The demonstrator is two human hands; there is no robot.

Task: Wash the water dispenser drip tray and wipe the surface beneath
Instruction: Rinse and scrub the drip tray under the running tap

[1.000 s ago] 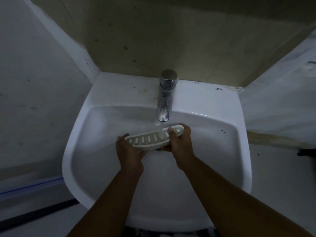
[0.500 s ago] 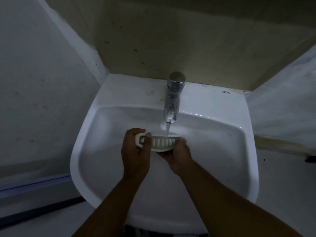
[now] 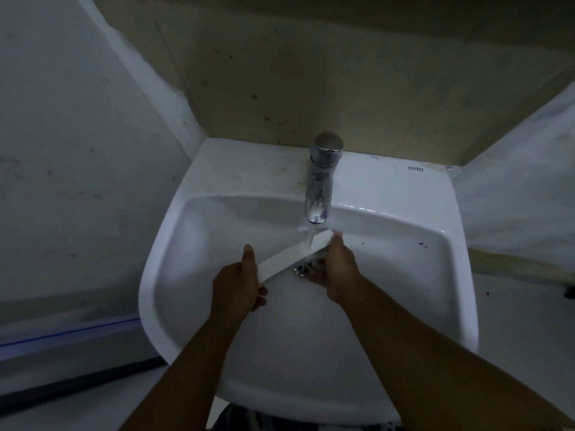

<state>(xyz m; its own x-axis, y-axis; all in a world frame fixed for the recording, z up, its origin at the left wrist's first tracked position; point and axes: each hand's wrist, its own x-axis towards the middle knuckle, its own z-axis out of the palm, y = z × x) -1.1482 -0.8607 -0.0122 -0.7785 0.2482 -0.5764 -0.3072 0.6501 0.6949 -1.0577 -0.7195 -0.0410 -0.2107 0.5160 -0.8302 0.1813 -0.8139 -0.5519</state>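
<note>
I hold the white drip tray (image 3: 292, 257) over the white sink basin (image 3: 193, 259), turned so its plain side faces me and its slots are hidden. It slants from lower left to upper right. My left hand (image 3: 238, 289) grips its lower left end and my right hand (image 3: 337, 269) grips its upper right end. Water runs from the chrome tap (image 3: 322, 178) onto the tray near my right hand. The drain (image 3: 301, 269) shows just below the tray.
The sink sits in a corner, with a beige wall (image 3: 311, 73) behind and grey-white walls on the left (image 3: 62, 150) and right (image 3: 522, 188). The room is dim. Small dark specks mark the basin at the right (image 3: 421, 244).
The tray has been turned over from slots-up to its plain side. My left hand slid down and left to its end, and my right hand rose toward the water stream.
</note>
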